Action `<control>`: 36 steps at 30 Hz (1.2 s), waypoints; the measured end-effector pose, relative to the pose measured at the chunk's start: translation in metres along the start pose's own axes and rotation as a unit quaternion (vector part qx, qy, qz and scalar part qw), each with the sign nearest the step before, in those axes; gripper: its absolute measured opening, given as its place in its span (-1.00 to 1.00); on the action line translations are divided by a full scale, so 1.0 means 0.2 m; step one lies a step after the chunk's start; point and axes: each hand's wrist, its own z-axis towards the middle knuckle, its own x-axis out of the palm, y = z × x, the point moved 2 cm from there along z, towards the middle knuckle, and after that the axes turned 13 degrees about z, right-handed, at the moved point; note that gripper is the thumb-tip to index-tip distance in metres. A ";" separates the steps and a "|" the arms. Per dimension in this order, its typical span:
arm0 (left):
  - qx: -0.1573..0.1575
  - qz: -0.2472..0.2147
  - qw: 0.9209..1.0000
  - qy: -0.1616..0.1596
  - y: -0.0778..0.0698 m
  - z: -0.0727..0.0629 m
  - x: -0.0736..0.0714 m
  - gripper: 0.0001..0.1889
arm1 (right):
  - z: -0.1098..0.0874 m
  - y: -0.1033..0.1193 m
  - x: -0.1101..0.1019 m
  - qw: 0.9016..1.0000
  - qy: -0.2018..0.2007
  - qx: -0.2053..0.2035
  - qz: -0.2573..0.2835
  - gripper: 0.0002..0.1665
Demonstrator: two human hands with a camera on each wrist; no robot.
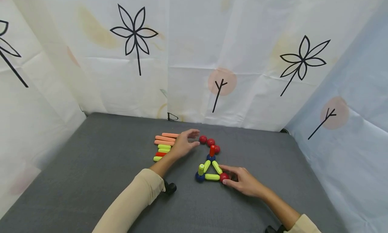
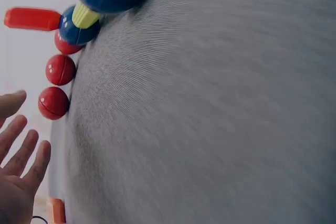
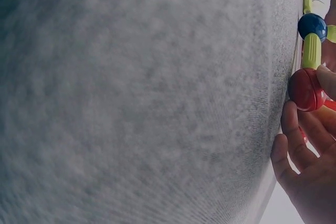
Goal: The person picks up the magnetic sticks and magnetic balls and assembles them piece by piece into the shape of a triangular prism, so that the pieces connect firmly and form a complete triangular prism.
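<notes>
A flat triangle of three yellow-green rods [image 1: 212, 177] lies on the grey table, with a blue ball [image 1: 200, 177] at its left corner, another blue ball [image 1: 211, 157] at the far one and a red ball [image 1: 224, 176] at the right. A short red rod [image 1: 213, 150] stands up from the far ball; a yellow-green rod [image 1: 201, 169] rises from the left one. My right hand [image 1: 244, 182] holds the red corner ball between thumb and fingers. Fingers spread and holding nothing, my left hand [image 1: 185, 143] hovers left of the loose red balls [image 2: 54, 103].
Left of the left hand lie several loose rods in a column: orange rods [image 1: 165, 138], yellow-green rods [image 1: 164, 146] and a red rod [image 1: 161, 154]. A pale printed cloth [image 1: 194, 57] hangs around the back and sides of the grey table [image 1: 91, 179].
</notes>
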 end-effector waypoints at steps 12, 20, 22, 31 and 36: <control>-0.020 0.070 0.997 0.004 0.03 0.11 0.13 -0.49 | 0.01 0.00 0.00 1.000 -0.002 0.003 0.001 -0.38; -0.018 0.044 0.999 -0.006 0.04 0.09 0.13 -0.53 | 0.00 0.00 0.00 1.000 -0.002 0.014 0.002 -0.37; -0.018 0.028 0.999 -0.005 0.03 0.08 0.11 -0.53 | 0.00 0.00 0.00 1.000 -0.003 0.014 0.002 -0.37; 0.026 -0.048 0.998 0.019 -0.13 0.02 0.00 -0.55 | 0.00 0.00 0.00 1.000 -0.004 0.003 0.002 -0.38; 0.068 -0.043 0.996 0.049 -0.20 -0.01 -0.02 -0.53 | 0.00 0.00 0.00 1.000 -0.004 0.006 0.003 -0.38</control>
